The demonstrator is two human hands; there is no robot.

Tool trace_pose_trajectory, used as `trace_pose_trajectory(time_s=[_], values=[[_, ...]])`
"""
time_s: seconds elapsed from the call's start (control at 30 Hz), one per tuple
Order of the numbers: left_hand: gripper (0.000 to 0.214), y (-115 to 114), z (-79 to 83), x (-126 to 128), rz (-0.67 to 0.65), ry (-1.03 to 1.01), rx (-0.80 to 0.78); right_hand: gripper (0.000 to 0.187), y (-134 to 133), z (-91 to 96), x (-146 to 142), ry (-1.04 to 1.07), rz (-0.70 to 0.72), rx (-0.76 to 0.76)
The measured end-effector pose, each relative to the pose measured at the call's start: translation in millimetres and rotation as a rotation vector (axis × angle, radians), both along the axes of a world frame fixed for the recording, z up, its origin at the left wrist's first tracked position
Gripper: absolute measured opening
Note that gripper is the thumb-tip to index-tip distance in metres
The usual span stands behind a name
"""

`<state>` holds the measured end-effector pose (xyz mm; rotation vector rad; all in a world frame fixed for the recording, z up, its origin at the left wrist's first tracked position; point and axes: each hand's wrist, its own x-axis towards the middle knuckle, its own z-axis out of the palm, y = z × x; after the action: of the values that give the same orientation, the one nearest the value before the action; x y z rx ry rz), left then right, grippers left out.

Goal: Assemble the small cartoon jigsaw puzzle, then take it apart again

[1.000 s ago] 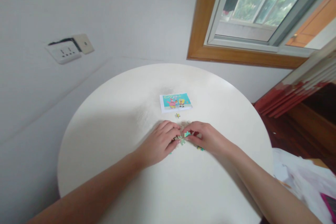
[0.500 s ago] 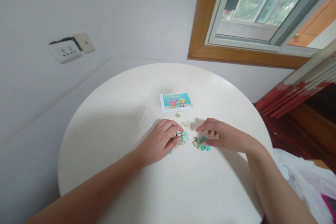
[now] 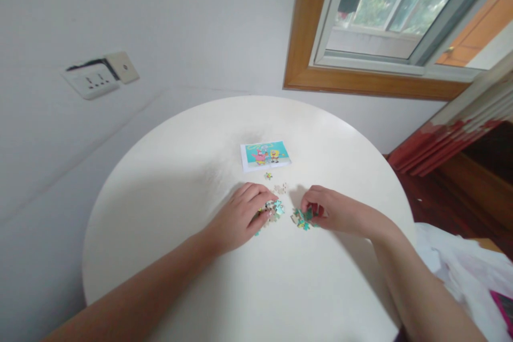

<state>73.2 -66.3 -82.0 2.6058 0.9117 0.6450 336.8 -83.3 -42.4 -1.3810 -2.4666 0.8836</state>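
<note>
My left hand (image 3: 245, 212) rests on the table beside a small pile of jigsaw puzzle pieces (image 3: 277, 206), teal, pale and yellow. Its thumb and fingers are apart, curved around the near-left side of the pile, and hide part of it. To the right, my right hand (image 3: 331, 208) pinches a teal puzzle piece (image 3: 309, 215) between thumb and fingers, over a second small pile of pieces (image 3: 300, 220). Beyond the piles lie a few pale pieces (image 3: 281, 188) and one yellowish piece (image 3: 269, 176).
A picture card (image 3: 267, 155) with cartoon figures on teal lies behind the pieces on the round white table (image 3: 192, 139). A wall with a socket (image 3: 92, 81) and a wood-framed window stand behind. White plastic bags (image 3: 452, 267) sit off the table's right edge.
My right hand's fingers have closed from apart to a pinch on a teal piece in the right pile. My left hand stays in place. The view has shifted slightly.
</note>
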Motion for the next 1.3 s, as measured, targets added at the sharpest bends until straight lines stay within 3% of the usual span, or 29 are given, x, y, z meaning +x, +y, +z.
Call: trace_pose_trajectory(time_s=[0.23, 0.37, 0.53, 0.63, 0.73, 1.03, 1.17, 1.3], values=[[0.023, 0, 0.2, 0, -0.005, -0.004, 0.014, 0.036, 3, -3.0, -22, 0.172, 0.042, 0.087], [0.023, -1, -0.5, -1, -0.006, -0.008, 0.019, 0.03, 5, 2.0, -11, 0.246, -0.028, 0.1], [0.024, -2, -1.7, -1, -0.011, -0.02, 0.014, 0.039, 4, 4.2, 15, 0.029, -0.102, -0.048], [0.024, -2, -2.0, -1, -0.01, -0.019, 0.016, 0.029, 4, 2.7, 15, -0.049, -0.095, -0.081], [0.025, -2, -1.5, -2, -0.002, -0.014, 0.022, 0.018, 4, 3.3, 10, -0.061, -0.059, -0.073], [0.024, -1, 1.0, 0, 0.002, -0.011, 0.0, 0.03, 4, -0.9, 6, -0.005, -0.067, -0.009], [0.024, -2, 1.4, 1, 0.0, -0.02, 0.003, 0.019, 5, -7.9, -9, 0.034, 0.007, 0.024], [0.023, -2, 2.1, 0, -0.006, -0.013, 0.01, 0.013, 5, -7.8, -15, 0.069, -0.031, 0.04]])
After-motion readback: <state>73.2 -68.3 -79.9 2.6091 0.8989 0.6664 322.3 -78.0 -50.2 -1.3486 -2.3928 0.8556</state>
